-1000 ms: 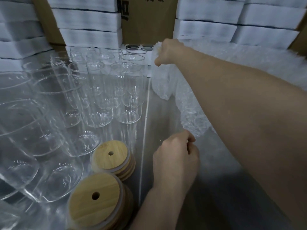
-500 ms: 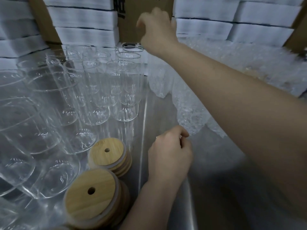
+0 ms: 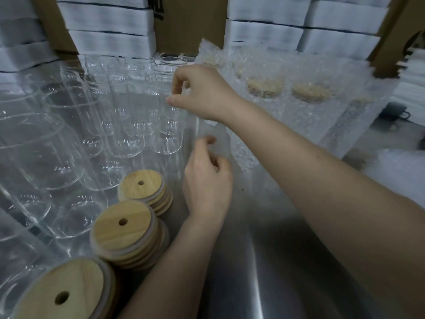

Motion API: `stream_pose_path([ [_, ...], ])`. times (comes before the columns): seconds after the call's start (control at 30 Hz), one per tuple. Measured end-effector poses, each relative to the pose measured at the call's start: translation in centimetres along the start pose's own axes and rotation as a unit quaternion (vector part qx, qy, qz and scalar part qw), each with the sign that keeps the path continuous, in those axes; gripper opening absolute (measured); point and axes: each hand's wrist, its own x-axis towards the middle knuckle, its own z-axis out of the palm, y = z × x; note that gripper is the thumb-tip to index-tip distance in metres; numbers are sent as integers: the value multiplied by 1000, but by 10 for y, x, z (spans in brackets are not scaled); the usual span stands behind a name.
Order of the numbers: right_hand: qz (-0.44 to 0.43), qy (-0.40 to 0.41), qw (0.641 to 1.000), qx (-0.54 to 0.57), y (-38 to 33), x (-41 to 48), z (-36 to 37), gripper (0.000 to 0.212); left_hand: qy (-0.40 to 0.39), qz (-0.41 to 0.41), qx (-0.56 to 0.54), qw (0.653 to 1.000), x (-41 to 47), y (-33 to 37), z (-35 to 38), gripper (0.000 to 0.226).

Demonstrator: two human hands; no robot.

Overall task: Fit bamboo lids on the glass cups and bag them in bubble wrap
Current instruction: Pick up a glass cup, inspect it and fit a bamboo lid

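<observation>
Several clear glass cups (image 3: pixel 128 125) stand packed together on the left half of the steel table (image 3: pixel 264 261). In front of them lie three stacks of round bamboo lids (image 3: pixel 123 226), each lid with a small hole. My right hand (image 3: pixel 202 93) reaches across to the right-most cups, thumb and forefinger apart just above one rim; I cannot tell whether they touch it. My left hand (image 3: pixel 207 180) hovers over the table beside the cups, fingers loosely curled, holding nothing. Empty bubble wrap bags (image 3: pixel 243 155) lie just right of it.
Lidded cups bagged in bubble wrap (image 3: pixel 308 93) stand in rows at the back right. Stacks of white foam sheets (image 3: pixel 110 31) and a cardboard box (image 3: pixel 188 24) line the back. More white packing sits at the far right edge (image 3: pixel 400 171).
My right hand left the bubble wrap at the back, swung left and came down over the cups. My left hand let go of the wrap's lower edge and lifted slightly.
</observation>
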Motion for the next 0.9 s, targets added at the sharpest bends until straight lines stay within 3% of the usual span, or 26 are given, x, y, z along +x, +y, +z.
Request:
stream_pose_path([
  [0.13,26,101,985,134,14,-36,0,13,119,84,-3,989,-2,9,-5,61],
  [0.23,36,155,967,200,19,-73,-9,12,133,131,43,982,-5,12,-6,76],
  [0.4,47,228,933,274,23,-138,-17,17,21,139,10,990,-5,9,-3,106],
  [0.57,39,290,895,337,35,-174,-6,33,-99,141,-98,980,-11,12,0,98],
  [0.77,147,155,852,478,65,-178,5,58,-149,52,-197,968,-9,11,-1,100],
  [0.9,198,48,815,543,67,-177,14,72,-200,5,-249,948,-11,13,0,82],
])
